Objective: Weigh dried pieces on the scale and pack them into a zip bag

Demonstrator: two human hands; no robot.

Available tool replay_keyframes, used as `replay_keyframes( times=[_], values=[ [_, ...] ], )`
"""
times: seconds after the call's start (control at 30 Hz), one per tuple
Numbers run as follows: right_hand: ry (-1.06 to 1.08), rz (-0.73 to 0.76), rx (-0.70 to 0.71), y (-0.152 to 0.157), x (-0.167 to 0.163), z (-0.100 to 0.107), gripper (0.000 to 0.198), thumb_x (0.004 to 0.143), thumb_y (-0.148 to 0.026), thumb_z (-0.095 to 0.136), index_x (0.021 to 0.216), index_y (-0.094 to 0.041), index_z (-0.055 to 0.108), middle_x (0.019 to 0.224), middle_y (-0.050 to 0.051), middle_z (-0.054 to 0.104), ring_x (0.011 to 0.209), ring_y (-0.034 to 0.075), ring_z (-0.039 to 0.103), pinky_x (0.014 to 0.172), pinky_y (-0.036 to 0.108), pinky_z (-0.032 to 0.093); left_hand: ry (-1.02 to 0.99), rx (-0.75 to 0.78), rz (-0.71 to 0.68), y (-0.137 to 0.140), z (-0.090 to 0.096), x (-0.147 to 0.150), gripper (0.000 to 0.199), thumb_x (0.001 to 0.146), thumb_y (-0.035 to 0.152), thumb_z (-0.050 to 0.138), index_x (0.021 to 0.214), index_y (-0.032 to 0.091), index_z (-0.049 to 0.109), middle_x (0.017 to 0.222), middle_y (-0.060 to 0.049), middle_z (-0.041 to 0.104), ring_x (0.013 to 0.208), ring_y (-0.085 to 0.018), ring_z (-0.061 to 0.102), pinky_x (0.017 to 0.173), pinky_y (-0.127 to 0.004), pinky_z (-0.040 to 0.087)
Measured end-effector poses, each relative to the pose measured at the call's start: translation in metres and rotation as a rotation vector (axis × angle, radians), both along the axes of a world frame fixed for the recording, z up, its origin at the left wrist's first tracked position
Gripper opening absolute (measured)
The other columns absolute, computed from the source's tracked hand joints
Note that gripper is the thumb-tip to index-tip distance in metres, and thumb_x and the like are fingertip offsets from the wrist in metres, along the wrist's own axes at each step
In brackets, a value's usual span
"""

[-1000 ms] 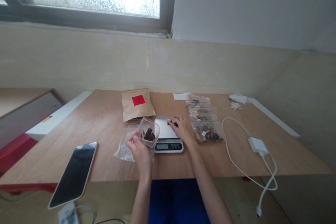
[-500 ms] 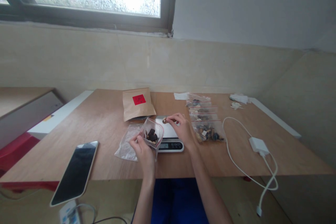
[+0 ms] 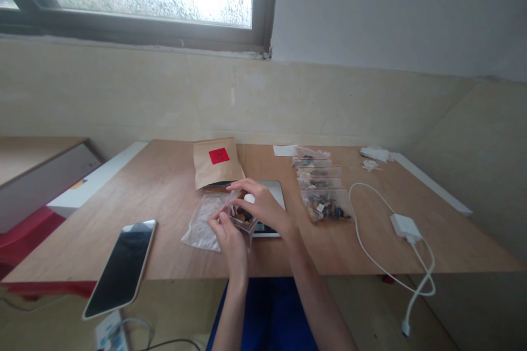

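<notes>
- The right hand (image 3: 263, 207) reaches over the open mouth of a small clear bag (image 3: 242, 218), fingers bunched together and pinching a small pale piece (image 3: 249, 198) just above the opening.
- The left hand (image 3: 229, 237) grips the clear bag from below and from the side, fingers curled around it and holding it upright; dark and brown pieces show inside.
- The bag sits in the air just in front of a small kitchen scale (image 3: 269, 201), whose display is partly hidden behind the right hand.
- An empty flat plastic bag (image 3: 202, 223) lies on the wooden table (image 3: 164, 186) just left of the hands.
- A brown paper pouch with a red label (image 3: 217, 166) lies behind the scale.
- A row of filled zip bags (image 3: 321, 186) lies to the right of the scale.
- A phone (image 3: 120, 266) rests at the near left edge, and a white charger with cable (image 3: 405, 228) lies to the right.
</notes>
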State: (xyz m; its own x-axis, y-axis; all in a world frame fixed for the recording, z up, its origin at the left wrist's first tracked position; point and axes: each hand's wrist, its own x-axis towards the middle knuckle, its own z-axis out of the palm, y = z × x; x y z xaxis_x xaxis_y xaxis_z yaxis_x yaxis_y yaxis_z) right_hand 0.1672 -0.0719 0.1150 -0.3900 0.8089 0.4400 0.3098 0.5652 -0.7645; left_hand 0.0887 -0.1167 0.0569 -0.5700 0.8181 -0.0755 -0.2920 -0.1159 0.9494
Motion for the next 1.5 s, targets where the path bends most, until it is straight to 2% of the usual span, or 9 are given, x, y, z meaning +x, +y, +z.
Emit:
replay_keyframes(
  times=[0.33,0.5,0.57,0.73,0.87,0.97,1.13,1.27,1.5],
  values=[
    [0.144,-0.315,-0.011,-0.037,0.016,-0.008,0.026,0.091,-0.033,0.043,0.109,-0.022,0.056,0.112,0.007,0.057,0.109,0.016,0.053,0.094,0.031,0.042,-0.303,-0.033,0.082,-0.003,0.027,0.003,0.014,0.086,0.033,0.04,0.095,0.022,0.04,0.122,-0.011,0.052,0.11,-0.017,0.055,0.09,-0.036,0.046],
    [0.067,-0.217,-0.267,-0.064,0.016,-0.035,0.071,0.075,-0.046,0.064,0.134,-0.022,0.033,0.137,0.011,0.041,0.126,0.023,0.04,0.104,0.04,0.035,-0.372,-0.03,0.1,-0.005,0.03,0.007,0.024,0.084,0.038,0.045,0.1,0.022,0.037,0.123,-0.012,0.05,0.109,-0.019,0.056,0.087,-0.035,0.048],
    [0.092,-0.182,-0.274,-0.066,0.012,-0.039,0.068,0.076,-0.044,0.063,0.134,-0.024,0.034,0.137,0.009,0.042,0.127,0.022,0.039,0.106,0.038,0.034,-0.383,0.009,0.034,-0.008,0.031,0.009,0.029,0.085,0.043,0.041,0.104,0.022,0.039,0.122,-0.012,0.051,0.109,-0.021,0.056,0.086,-0.036,0.048],
    [0.232,-0.295,-0.17,-0.063,0.01,-0.032,0.031,0.091,-0.036,0.042,0.115,-0.022,0.055,0.117,0.006,0.061,0.111,0.019,0.054,0.096,0.032,0.042,-0.136,0.104,-0.16,-0.016,0.023,0.007,0.04,0.085,0.051,0.037,0.108,0.021,0.049,0.124,-0.01,0.051,0.12,-0.021,0.047,0.096,-0.034,0.041],
    [0.292,-0.353,-0.145,-0.065,0.024,-0.032,0.031,0.091,-0.037,0.042,0.1,-0.019,0.065,0.101,0.005,0.069,0.098,0.019,0.062,0.086,0.03,0.047,0.128,0.081,-0.041,-0.016,0.009,-0.004,0.041,0.082,0.049,0.049,0.113,0.023,0.046,0.13,-0.008,0.045,0.123,-0.02,0.042,0.1,-0.033,0.036],
    [0.306,-0.369,-0.161,-0.068,0.036,-0.036,0.033,0.091,-0.039,0.041,0.094,-0.02,0.068,0.09,0.004,0.071,0.088,0.019,0.065,0.079,0.028,0.05,0.101,0.02,-0.054,-0.011,0.003,-0.016,0.049,0.077,0.049,0.055,0.117,0.022,0.044,0.121,-0.009,0.052,0.11,-0.02,0.053,0.091,-0.032,0.043],
    [0.355,-0.38,-0.186,-0.067,0.045,-0.041,0.035,0.091,-0.043,0.04,0.1,-0.021,0.066,0.098,0.005,0.069,0.09,0.019,0.064,0.08,0.029,0.049,0.089,0.117,-0.309,-0.009,0.008,-0.021,0.033,0.076,0.048,0.056,0.084,0.016,0.057,0.084,-0.004,0.064,0.078,-0.015,0.061,0.072,-0.026,0.049],
    [0.388,-0.423,-0.203,-0.067,0.048,-0.043,0.033,0.088,-0.045,0.045,0.099,-0.02,0.065,0.1,0.006,0.068,0.093,0.02,0.063,0.08,0.03,0.05,0.123,0.158,-0.328,-0.012,0.009,-0.016,0.03,0.077,0.047,0.056,0.08,0.017,0.058,0.077,-0.002,0.063,0.072,-0.014,0.06,0.065,-0.023,0.048],
    [0.546,-0.514,-0.263,-0.066,0.062,-0.048,0.029,0.084,-0.044,0.053,0.093,-0.018,0.063,0.07,0.002,0.067,0.059,0.014,0.06,0.061,0.025,0.049,0.217,0.159,-0.21,-0.013,0.006,-0.021,0.028,0.078,0.045,0.055,0.078,0.017,0.061,0.062,0.003,0.056,0.057,-0.008,0.05,0.056,-0.018,0.041]
  ],
)
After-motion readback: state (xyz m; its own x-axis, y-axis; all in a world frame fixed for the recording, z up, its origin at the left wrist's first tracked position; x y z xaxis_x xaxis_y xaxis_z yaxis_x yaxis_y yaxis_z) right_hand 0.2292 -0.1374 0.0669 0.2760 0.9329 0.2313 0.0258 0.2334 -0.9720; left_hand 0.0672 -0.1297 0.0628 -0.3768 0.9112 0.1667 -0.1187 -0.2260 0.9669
